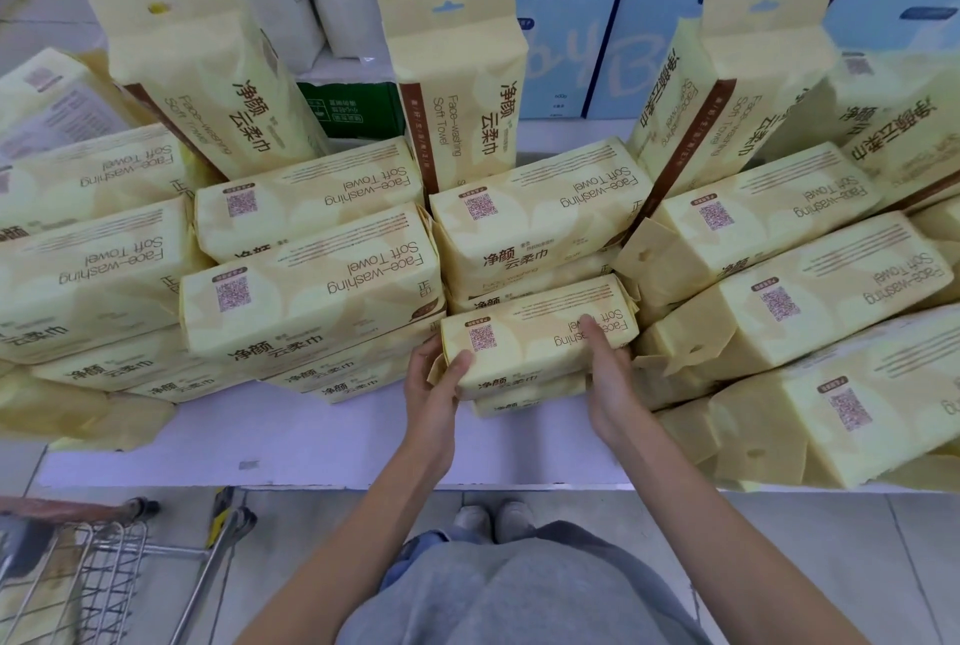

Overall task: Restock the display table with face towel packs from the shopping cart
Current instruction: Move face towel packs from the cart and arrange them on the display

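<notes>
We've got both hands on one face towel pack (537,338), left hand (434,387) and right hand (610,374) wrapped around its ends, seating it squarely atop the short front stack on the worktop (311,442), label outward like its neighbours.

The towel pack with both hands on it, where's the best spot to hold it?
By its two short ends, as now: left hand and right hand clamp the towel pack from either side. It lies flat, long and soft, with neighbours close behind.
</notes>
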Demonstrator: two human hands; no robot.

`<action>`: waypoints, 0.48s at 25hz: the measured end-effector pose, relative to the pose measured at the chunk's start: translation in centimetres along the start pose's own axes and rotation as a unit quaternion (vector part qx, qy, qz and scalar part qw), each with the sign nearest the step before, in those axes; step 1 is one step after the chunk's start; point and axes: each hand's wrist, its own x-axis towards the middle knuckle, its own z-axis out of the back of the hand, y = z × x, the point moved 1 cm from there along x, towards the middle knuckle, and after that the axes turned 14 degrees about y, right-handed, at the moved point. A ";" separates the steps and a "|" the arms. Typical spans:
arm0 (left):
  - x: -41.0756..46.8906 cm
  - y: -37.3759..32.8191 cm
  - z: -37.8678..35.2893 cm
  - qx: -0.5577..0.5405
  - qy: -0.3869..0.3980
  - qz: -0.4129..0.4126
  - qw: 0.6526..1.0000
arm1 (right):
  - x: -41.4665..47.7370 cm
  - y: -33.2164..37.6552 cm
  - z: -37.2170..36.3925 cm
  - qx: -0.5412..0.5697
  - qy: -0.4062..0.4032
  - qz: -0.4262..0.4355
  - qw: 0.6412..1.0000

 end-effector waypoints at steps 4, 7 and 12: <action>0.3 0.1 0.6 0.014 0.005 0.042 0.999 | 0.0 0.7 -0.4 0.050 -0.013 -0.124 0.991; 0.4 0.2 0.2 0.020 0.017 0.044 0.999 | -0.2 1.0 -0.9 0.098 0.014 -0.191 0.977; 0.9 0.1 -0.2 0.007 0.012 0.111 0.994 | 0.3 0.6 -0.5 0.123 0.014 -0.199 0.972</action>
